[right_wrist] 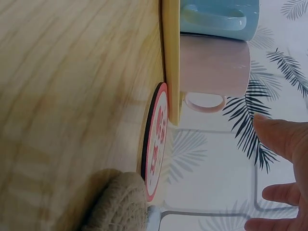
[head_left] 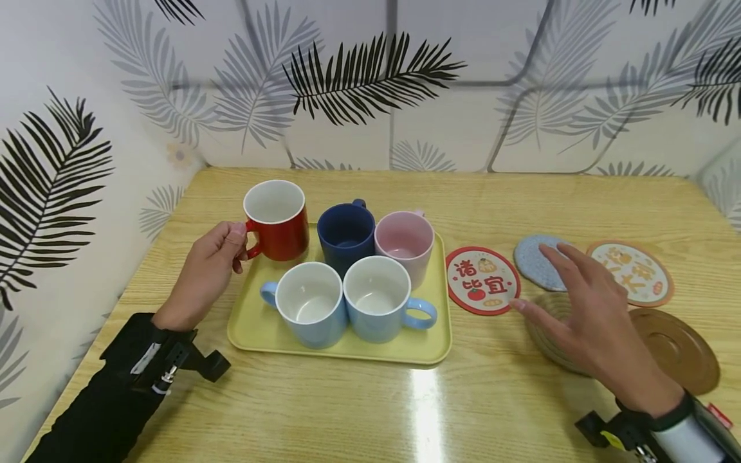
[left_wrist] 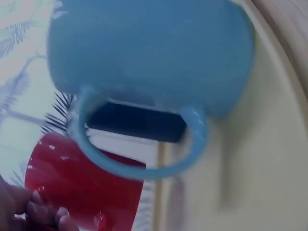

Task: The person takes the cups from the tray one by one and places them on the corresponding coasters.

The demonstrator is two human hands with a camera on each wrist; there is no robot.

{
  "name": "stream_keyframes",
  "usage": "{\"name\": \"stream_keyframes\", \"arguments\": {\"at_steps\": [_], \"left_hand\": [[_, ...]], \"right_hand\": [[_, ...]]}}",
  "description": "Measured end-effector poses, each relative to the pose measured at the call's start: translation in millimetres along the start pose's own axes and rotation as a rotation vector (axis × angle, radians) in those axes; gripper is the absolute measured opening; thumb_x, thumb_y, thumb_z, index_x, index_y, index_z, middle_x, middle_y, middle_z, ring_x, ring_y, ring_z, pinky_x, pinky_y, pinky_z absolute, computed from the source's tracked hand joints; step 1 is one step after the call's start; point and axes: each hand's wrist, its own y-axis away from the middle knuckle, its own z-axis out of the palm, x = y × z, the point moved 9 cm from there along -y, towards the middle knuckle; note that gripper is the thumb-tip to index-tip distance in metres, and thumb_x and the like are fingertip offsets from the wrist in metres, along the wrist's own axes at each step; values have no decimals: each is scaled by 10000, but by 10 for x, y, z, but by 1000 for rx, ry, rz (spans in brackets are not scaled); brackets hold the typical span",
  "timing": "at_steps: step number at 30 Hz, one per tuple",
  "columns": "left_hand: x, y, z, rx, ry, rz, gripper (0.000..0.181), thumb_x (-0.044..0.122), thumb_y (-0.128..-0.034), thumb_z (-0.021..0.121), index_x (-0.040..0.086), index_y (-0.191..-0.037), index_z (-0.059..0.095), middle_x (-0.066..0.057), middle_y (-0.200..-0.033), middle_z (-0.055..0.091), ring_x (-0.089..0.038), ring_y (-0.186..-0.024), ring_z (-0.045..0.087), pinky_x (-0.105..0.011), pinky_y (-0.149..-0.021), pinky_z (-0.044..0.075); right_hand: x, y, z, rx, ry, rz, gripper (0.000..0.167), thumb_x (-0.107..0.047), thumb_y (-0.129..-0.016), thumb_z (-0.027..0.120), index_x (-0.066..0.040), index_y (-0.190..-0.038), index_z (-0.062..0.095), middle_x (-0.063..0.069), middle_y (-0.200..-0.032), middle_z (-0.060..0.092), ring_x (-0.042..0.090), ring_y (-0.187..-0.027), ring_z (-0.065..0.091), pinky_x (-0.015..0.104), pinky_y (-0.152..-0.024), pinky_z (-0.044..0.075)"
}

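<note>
In the head view my left hand (head_left: 205, 273) pinches the handle of a red mug (head_left: 282, 235), which is at the back left corner of a yellow tray (head_left: 324, 357). The left wrist view shows the red mug (left_wrist: 82, 178) beyond a light blue mug (left_wrist: 149, 48). Also on the tray are a dark blue mug (head_left: 345, 241), a pink mug (head_left: 408, 241) and two light blue mugs, the left one (head_left: 315, 325) and the right one (head_left: 376, 318). My right hand (head_left: 599, 318) hovers over the coasters with its fingers spread, holding nothing.
Right of the tray lie a red-rimmed round coaster (head_left: 483, 281), a grey-blue coaster (head_left: 535, 260), an orange-rimmed coaster (head_left: 633, 273), a woven coaster (head_left: 547, 337) partly under my hand, and a brown disc (head_left: 674, 350). A leaf-patterned cloth (head_left: 359, 77) stands behind the table.
</note>
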Motion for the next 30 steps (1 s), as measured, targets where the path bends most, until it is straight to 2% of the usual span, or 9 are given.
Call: {"name": "stream_keyframes", "arguments": {"at_steps": [5,10,14,19,25,30], "left_hand": [[209,80,-72,84,21,21,357,319,-1103,381,-2,-1006,504,-100,-906,500,-171,-777,512,-206,-689,465],[405,166,-89,120,51,38,360,332,-1097,401,6,-1008,522,-74,-886,517,-164,-781,514,-201,-684,467],[538,223,-57,109,75,54,364,341,-1094,408,7,-1025,533,-74,-895,523,-176,-799,515,-205,-689,465],[697,310,-3,87,121,69,337,319,-1093,416,6,-1032,528,-70,-906,523,-187,-829,519,-209,-699,470],[933,451,116,45,188,105,299,268,-1089,435,-7,-1012,524,-90,-909,527,-223,-839,517,-229,-697,468],[1108,582,276,-14,227,135,285,225,-1089,443,-32,-1011,538,-120,-918,522,-256,-825,513,-250,-690,463]], "right_hand": [[-58,-25,-9,4,-16,-24,801,-444,-831,813,-78,-1461,480,286,-1455,445,544,-1298,396,758,-955,264],[-117,-53,-14,17,-28,-48,790,-484,-839,793,-86,-1451,492,274,-1435,467,529,-1283,414,740,-944,280],[-148,-66,-6,23,-36,-55,788,-484,-836,795,-93,-1450,492,248,-1431,477,494,-1288,422,727,-937,284],[-204,-85,3,23,-45,-61,800,-355,-789,849,-85,-1449,487,238,-1421,481,487,-1283,424,717,-919,299],[-311,-111,7,17,-76,-77,798,-425,-827,825,-49,-1445,489,238,-1408,492,470,-1293,427,686,-1000,306],[-401,-119,42,-43,-100,-50,871,-251,-761,894,-48,-1480,445,241,-1450,453,465,-1315,414,686,-986,344]]}}
